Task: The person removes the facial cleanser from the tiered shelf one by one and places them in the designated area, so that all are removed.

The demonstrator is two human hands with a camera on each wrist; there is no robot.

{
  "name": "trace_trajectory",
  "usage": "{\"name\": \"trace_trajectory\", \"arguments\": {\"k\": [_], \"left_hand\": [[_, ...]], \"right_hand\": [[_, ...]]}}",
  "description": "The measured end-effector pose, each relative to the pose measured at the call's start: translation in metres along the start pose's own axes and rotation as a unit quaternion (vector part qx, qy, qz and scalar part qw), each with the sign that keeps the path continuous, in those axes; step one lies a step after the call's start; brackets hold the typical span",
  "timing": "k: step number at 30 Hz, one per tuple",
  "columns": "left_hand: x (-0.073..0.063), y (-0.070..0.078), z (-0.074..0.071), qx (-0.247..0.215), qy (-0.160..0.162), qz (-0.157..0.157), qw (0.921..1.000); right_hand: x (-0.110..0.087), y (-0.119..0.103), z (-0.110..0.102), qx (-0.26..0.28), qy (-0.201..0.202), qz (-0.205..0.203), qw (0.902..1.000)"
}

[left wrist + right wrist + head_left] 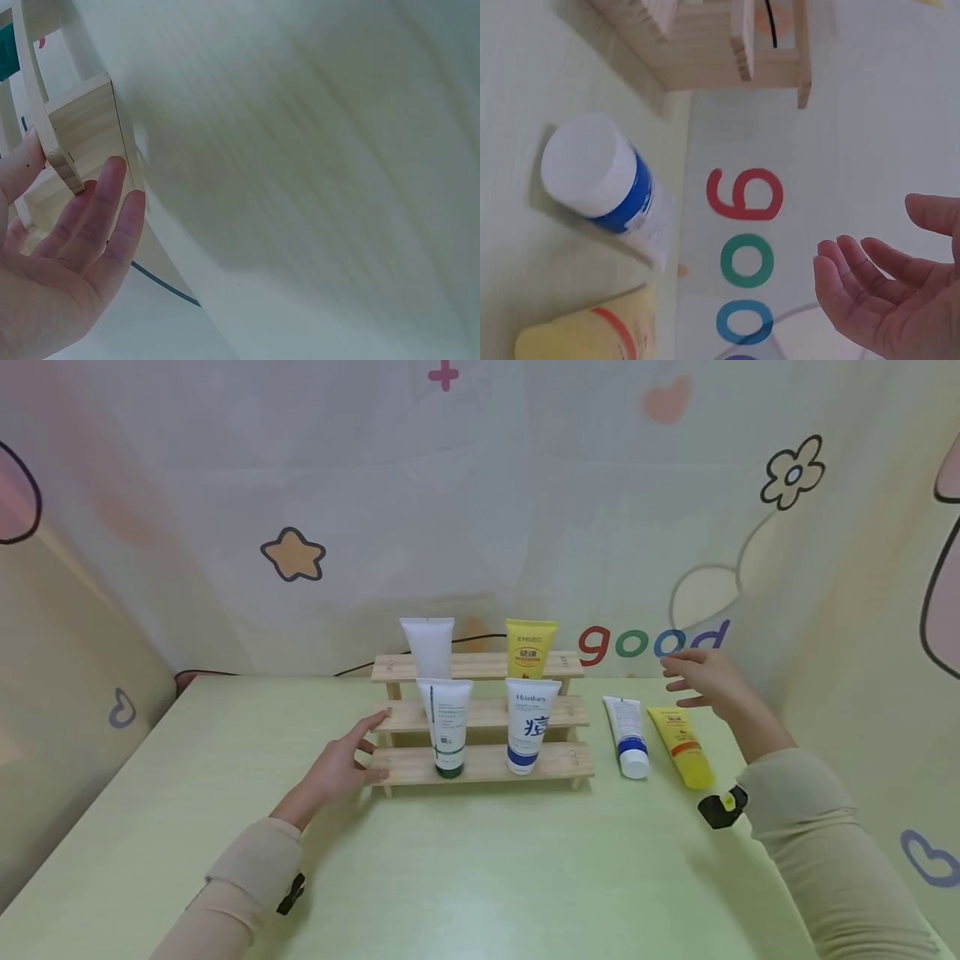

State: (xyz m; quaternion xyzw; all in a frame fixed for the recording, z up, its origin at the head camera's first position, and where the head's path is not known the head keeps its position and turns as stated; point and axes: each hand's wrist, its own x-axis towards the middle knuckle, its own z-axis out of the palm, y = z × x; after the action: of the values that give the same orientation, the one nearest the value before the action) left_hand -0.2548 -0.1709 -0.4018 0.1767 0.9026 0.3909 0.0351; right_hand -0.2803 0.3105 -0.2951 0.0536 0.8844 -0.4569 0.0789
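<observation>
A three-step wooden display rack (480,764) holds several squeeze tubes. My left hand (341,768) grips its left end, thumb at the lowest step and fingers spread along the side; in the left wrist view a step's end lies between thumb and fingers (112,184). On the rack stand a green-capped white tube (450,722), a blue-banded white tube (531,718), a plain white tube (431,643) and a yellow tube (529,647). My right hand (708,681), loosely bent and holding nothing, is raised near another yellow tube (682,747) lying on the table.
A second blue-banded white tube (626,735) lies right of the rack, beside the lying yellow tube. The pale table (480,868) meets a printed cloth backdrop (480,527) close behind the rack. Cloth also hangs at both sides.
</observation>
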Motion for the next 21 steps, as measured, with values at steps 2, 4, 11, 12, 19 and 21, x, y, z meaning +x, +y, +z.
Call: {"name": "trace_trajectory", "arguments": {"k": [2, 4, 11, 12, 19, 21], "left_hand": [[0.000, 0.000, 0.000, -0.002, -0.001, -0.003, 1.0000], [0.001, 0.000, 0.000, -0.003, -0.002, -0.007, 1.0000], [0.001, -0.001, 0.000, -0.007, -0.001, -0.011, 0.9999], [0.000, -0.001, 0.000, -0.009, -0.001, -0.010, 0.9999], [0.001, -0.001, 0.001, -0.011, -0.003, -0.011, 0.9999], [0.001, -0.001, 0.001, -0.010, -0.001, -0.013, 0.9999]], "right_hand": [[-0.004, -0.010, 0.006, 0.004, 0.009, -0.018, 0.9998], [-0.007, -0.018, 0.012, 0.017, 0.017, -0.036, 0.9991], [-0.005, -0.039, 0.037, 0.072, 0.027, -0.085, 0.9934], [-0.004, -0.042, 0.041, 0.082, 0.026, -0.090, 0.9922], [0.004, -0.056, 0.067, 0.139, 0.012, -0.124, 0.9825], [0.007, -0.061, 0.074, 0.149, 0.004, -0.130, 0.9802]]}}
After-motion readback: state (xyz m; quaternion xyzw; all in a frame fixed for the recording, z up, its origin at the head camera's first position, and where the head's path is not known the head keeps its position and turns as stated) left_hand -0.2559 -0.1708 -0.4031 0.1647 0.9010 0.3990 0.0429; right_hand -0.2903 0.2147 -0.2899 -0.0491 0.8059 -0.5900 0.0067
